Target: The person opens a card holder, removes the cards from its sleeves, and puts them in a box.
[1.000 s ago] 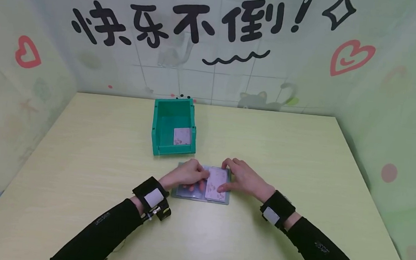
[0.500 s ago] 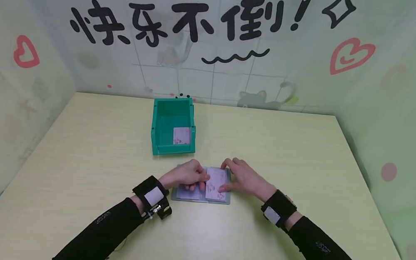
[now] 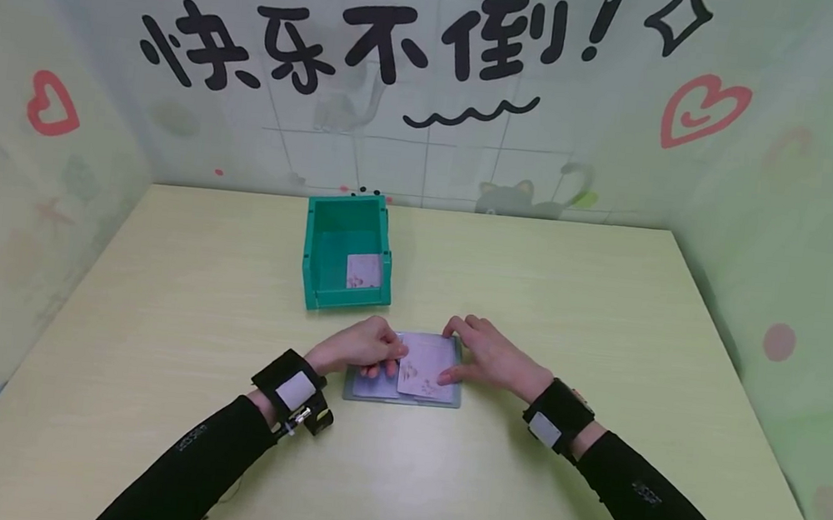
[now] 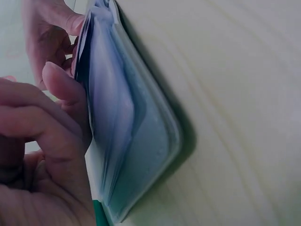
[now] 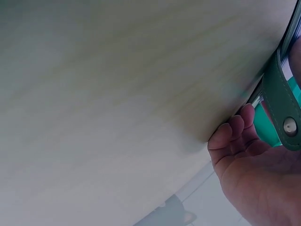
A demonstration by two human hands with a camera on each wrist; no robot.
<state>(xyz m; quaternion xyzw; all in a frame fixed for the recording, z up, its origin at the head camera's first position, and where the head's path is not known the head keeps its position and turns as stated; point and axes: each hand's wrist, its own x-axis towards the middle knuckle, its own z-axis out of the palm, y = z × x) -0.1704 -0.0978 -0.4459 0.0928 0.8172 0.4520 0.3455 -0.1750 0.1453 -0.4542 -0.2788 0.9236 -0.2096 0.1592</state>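
Note:
An open card holder with clear inner sleeves lies flat in front of me. My left hand pinches the left edge of a pale pink card, which overlaps the right half of the holder. In the left wrist view, the bent thumb and fingers of that hand are right at the sleeves. My right hand holds the holder's right side, thumb over the page and fingers at the top edge. A green strap with a metal snap shows beside it in the right wrist view.
A green bin stands behind the card holder, slightly left, with a pale pink card inside. The wooden table meets printed backdrops at the back and on both sides.
My left hand has moved a little to the left, drawing the pale pink card with it so that it spreads wider over the holder. My right hand stays in place.

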